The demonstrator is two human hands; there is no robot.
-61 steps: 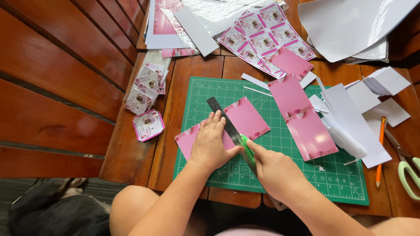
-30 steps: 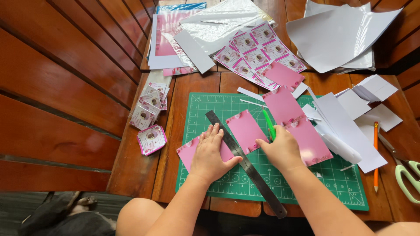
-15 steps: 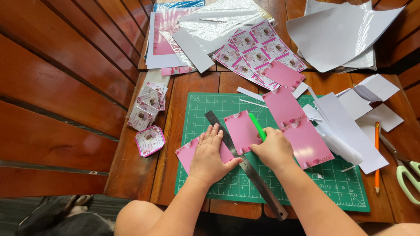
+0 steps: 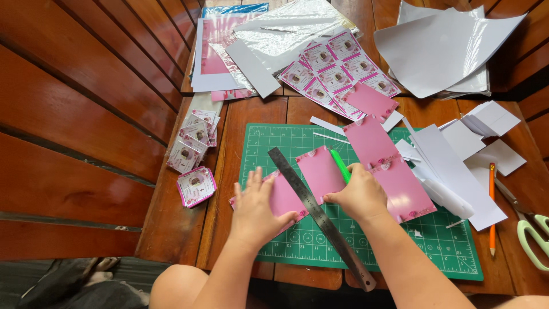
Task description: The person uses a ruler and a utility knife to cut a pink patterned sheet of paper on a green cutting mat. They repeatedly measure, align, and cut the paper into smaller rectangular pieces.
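While the left hand (image 4: 255, 207) lies flat, fingers spread, on the pink card (image 4: 297, 189), the right hand (image 4: 359, 193) grips a green knife (image 4: 341, 166) — cutting along the steel ruler (image 4: 320, 216) seems next.

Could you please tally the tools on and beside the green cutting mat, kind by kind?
Steel ruler, under the left hand: 1
Green craft knife, in the right hand: 1
Orange pencil: 1
Pale green scissors: 1
Green cutting mat: 1
Total: 5
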